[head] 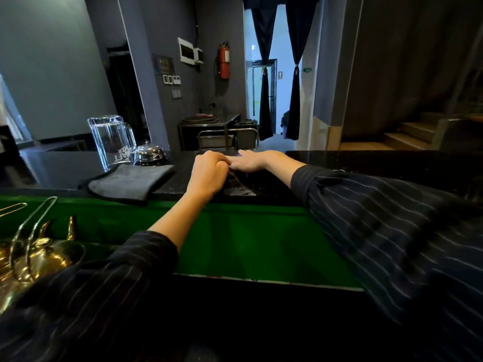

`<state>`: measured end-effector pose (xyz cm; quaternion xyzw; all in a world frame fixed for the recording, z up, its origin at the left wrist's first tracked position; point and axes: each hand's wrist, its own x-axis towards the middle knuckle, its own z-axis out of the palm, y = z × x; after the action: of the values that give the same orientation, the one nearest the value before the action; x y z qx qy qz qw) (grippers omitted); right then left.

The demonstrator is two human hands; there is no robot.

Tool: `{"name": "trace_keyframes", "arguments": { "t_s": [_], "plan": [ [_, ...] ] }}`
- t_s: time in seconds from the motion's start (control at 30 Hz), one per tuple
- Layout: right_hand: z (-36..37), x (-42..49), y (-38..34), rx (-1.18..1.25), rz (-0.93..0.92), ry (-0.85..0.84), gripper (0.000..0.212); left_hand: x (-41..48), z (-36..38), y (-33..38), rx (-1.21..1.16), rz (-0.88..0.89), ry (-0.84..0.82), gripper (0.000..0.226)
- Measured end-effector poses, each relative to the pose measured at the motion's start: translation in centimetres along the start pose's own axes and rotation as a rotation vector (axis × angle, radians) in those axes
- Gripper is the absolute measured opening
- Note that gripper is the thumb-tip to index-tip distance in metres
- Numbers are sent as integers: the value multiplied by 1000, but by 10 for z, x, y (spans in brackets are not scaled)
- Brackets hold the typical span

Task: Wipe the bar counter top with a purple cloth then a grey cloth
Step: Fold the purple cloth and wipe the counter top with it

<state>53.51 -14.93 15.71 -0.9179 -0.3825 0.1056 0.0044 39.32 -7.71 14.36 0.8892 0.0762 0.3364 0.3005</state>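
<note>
Both hands out over the black bar counter top, purple cloth barely showing.

Nearest me, striped sleeves and a green strip below the counter, with brass ware at my left. Then the grey cloth: folded flat, soft and dark-edged, lying on the counter's near edge left of my hands, untouched. My left hand is curled into a fist on the counter; what it grips I can't tell. My right hand lies flat, fingers stretched and pressed down, touching the left. The purple cloth is only a sliver of violet at those fingertips, the rest hidden. Beyond the grey cloth, a chrome bell and a clear glass pitcher.
</note>
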Motion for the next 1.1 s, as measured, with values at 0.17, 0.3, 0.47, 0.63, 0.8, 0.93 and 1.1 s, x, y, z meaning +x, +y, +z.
{"name": "trace_keyframes", "arguments": {
  "t_s": [0.17,0.3,0.47,0.63,0.8,0.93,1.1],
  "plan": [
    [6,-48,42,66,9,51,49,-5,0,0,-41,-138,133,35],
    [4,-56,78,82,195,90,51,-4,2,-1,-70,-179,171,34],
    [7,-41,36,14,252,123,58,1,5,-5,-84,-182,190,28],
    [19,-56,-46,-54,37,160,55,5,4,-5,-194,-195,111,33],
    [30,-97,-33,-82,-30,163,57,-3,-7,2,-305,-168,-37,51],
    [28,-145,28,4,164,169,53,-4,-9,0,-236,-170,-145,50],
    [27,-167,83,57,467,189,51,-6,-1,0,-124,-28,-293,45]
  ]
}}
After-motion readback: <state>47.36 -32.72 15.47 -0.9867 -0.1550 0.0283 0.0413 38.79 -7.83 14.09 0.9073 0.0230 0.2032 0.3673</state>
